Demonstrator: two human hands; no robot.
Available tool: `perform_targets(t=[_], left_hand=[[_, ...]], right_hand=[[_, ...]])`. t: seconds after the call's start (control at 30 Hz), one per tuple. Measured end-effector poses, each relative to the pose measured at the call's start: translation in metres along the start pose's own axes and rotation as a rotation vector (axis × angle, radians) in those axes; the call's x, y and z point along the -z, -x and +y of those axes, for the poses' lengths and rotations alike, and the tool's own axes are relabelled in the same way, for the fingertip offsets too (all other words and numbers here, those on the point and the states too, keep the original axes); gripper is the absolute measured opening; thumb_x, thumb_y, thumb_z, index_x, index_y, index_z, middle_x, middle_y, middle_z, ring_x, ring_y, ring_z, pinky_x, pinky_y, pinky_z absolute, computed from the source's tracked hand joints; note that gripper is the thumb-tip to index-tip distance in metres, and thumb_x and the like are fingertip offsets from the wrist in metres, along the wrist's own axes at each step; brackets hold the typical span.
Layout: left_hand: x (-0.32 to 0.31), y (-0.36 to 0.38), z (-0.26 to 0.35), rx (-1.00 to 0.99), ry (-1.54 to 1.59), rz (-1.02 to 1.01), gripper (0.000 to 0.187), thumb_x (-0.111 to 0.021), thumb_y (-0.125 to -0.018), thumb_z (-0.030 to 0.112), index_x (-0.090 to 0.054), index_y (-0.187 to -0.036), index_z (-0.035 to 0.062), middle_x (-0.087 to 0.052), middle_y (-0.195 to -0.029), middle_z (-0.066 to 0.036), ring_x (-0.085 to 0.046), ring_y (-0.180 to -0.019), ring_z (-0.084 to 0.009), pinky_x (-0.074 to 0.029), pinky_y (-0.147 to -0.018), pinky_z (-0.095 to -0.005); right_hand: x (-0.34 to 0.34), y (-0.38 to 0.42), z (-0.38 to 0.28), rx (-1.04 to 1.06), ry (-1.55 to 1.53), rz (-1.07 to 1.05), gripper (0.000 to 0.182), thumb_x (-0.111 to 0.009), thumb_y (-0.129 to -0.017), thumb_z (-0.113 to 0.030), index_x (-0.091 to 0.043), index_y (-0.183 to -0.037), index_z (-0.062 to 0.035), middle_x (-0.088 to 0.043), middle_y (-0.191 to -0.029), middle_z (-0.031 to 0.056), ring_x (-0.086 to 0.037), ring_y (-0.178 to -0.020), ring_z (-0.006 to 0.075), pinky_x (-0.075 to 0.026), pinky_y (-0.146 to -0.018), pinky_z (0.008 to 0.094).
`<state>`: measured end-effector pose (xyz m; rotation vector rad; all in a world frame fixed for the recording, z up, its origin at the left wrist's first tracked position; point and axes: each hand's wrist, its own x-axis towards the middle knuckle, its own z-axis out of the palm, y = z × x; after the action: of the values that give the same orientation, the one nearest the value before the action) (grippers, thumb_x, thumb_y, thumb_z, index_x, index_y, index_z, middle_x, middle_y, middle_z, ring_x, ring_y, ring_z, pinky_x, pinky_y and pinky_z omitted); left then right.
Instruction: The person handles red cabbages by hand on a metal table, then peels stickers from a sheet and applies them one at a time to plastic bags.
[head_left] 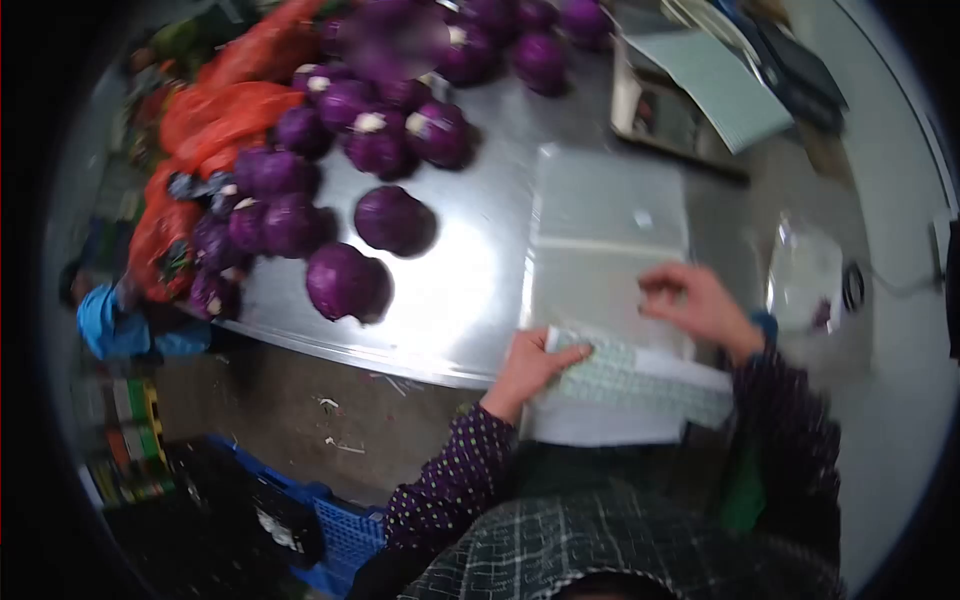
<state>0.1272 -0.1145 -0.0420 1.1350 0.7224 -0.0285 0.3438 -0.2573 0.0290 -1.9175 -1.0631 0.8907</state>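
My left hand (pixel 527 370) grips the left end of a white sheet with pale green printing (pixel 640 380), its thumb lying on top. The sheet looks like a strip of labels, and its print is blurred. Above the sheet's right part is my right hand (pixel 698 305), thumb and fingers curled together. Whatever those fingertips hold, if anything, is too small to make out. Beneath both hands lies a stack of clear plastic bags (pixel 608 205), flat at the metal table's near edge.
Several purple cabbages (pixel 388 220) cover the left and far parts of the metal table (pixel 450 270), beside red mesh sacks (pixel 235 125). A scale (pixel 665 125) with a green-printed sheet (pixel 715 80) stands far right. A blue crate (pixel 345 535) is below left; a person in blue (pixel 110 322) is beyond.
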Motion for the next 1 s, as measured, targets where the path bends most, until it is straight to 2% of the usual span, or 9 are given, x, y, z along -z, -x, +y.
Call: perform_targets(t=[0.3,0.4,0.47,0.5,0.53,0.57,0.63,0.73,1.0], left_hand=[[-0.003,0.015,0.006,-0.082,0.046,-0.092,0.022,-0.071,-0.083,0.01,-0.068,-0.102,-0.0016,-0.07,-0.092,-0.004,-0.063,-0.078,-0.009,-0.051,-0.073,-0.0248],[-0.012,0.019,0.005,-0.384,0.033,0.066,0.019,-0.072,-0.082,0.01,-0.07,-0.097,0.0008,-0.069,-0.086,-0.003,-0.063,-0.074,-0.0095,-0.051,-0.069,-0.0255],[0.003,0.027,0.012,-0.24,0.012,0.063,0.02,-0.073,-0.081,0.011,-0.07,-0.098,-0.0001,-0.069,-0.085,-0.003,-0.063,-0.074,-0.0091,-0.051,-0.068,-0.0251],[0.01,0.035,0.011,-0.084,0.002,0.048,0.022,-0.073,-0.081,0.012,-0.07,-0.098,-0.0009,-0.069,-0.085,-0.003,-0.063,-0.074,-0.0088,-0.051,-0.067,-0.0247],[0.015,0.039,0.009,-0.16,0.03,0.127,0.02,-0.075,-0.079,0.013,-0.07,-0.093,-0.0006,-0.068,-0.08,-0.002,-0.062,-0.071,-0.0087,-0.051,-0.064,-0.0243],[0.026,0.044,0.01,-0.118,-0.036,0.242,0.019,-0.075,-0.079,0.014,-0.07,-0.09,-0.0009,-0.068,-0.079,-0.002,-0.062,-0.071,-0.0089,-0.051,-0.065,-0.0239],[0.033,0.06,0.021,-0.134,0.049,0.326,0.018,-0.072,-0.079,0.009,-0.068,-0.091,-0.0025,-0.069,-0.081,-0.007,-0.065,-0.071,-0.0124,-0.052,-0.066,-0.0249],[0.043,0.06,0.025,-0.231,0.151,0.33,0.014,-0.069,-0.082,0.007,-0.069,-0.093,-0.0013,-0.07,-0.084,-0.008,-0.065,-0.071,-0.0117,-0.052,-0.067,-0.0247],[0.022,0.048,0.027,-0.259,0.101,0.195,0.013,-0.072,-0.08,0.006,-0.07,-0.091,-0.0015,-0.07,-0.08,-0.007,-0.063,-0.069,-0.0094,-0.051,-0.065,-0.0235]], right_hand=[[-0.065,-0.068,-0.13,0.525,0.052,-0.072,0.064,-0.073,-0.077,-0.018,-0.046,-0.134,-0.0107,-0.062,-0.106,0.0116,-0.061,-0.085,0.021,-0.051,-0.074,0.0318],[-0.095,-0.079,-0.144,0.664,0.166,-0.236,0.059,-0.073,-0.077,-0.025,-0.05,-0.131,-0.0156,-0.06,-0.113,0.0124,-0.062,-0.085,0.0275,-0.051,-0.077,0.0361],[-0.094,-0.105,-0.132,0.774,-0.002,-0.102,0.055,-0.073,-0.077,-0.024,-0.053,-0.127,-0.0132,-0.06,-0.111,0.0129,-0.062,-0.086,0.0268,-0.051,-0.077,0.0362],[-0.06,-0.112,-0.136,0.691,-0.054,0.035,0.052,-0.074,-0.076,-0.023,-0.055,-0.124,-0.0123,-0.062,-0.107,0.0147,-0.063,-0.085,0.0248,-0.051,-0.077,0.0358],[-0.028,-0.11,-0.129,0.4,0.051,0.24,0.056,-0.075,-0.075,-0.026,-0.055,-0.123,-0.0073,-0.062,-0.104,0.0167,-0.063,-0.082,0.0233,-0.052,-0.075,0.0349],[-0.004,-0.103,-0.115,0.359,0.277,0.363,0.058,-0.075,-0.074,-0.03,-0.055,-0.121,-0.0008,-0.062,-0.106,0.0178,-0.063,-0.08,0.0236,-0.052,-0.073,0.0342],[0.001,-0.063,-0.091,0.213,0.299,0.202,0.062,-0.076,-0.073,-0.034,-0.055,-0.118,0.0031,-0.062,-0.105,0.0177,-0.063,-0.085,0.0246,-0.052,-0.077,0.035],[-0.022,-0.017,-0.058,0.274,0.212,-0.19,0.065,-0.079,-0.069,-0.037,-0.056,-0.117,0.0019,-0.062,-0.105,0.017,-0.061,-0.094,0.0267,-0.049,-0.084,0.0367],[-0.025,0.036,-0.016,0.031,-0.004,-0.182,0.036,-0.073,-0.077,-0.012,-0.061,-0.107,0.0023,-0.065,-0.09,0.0104,-0.063,-0.084,0.0177,-0.049,-0.079,0.0286]])
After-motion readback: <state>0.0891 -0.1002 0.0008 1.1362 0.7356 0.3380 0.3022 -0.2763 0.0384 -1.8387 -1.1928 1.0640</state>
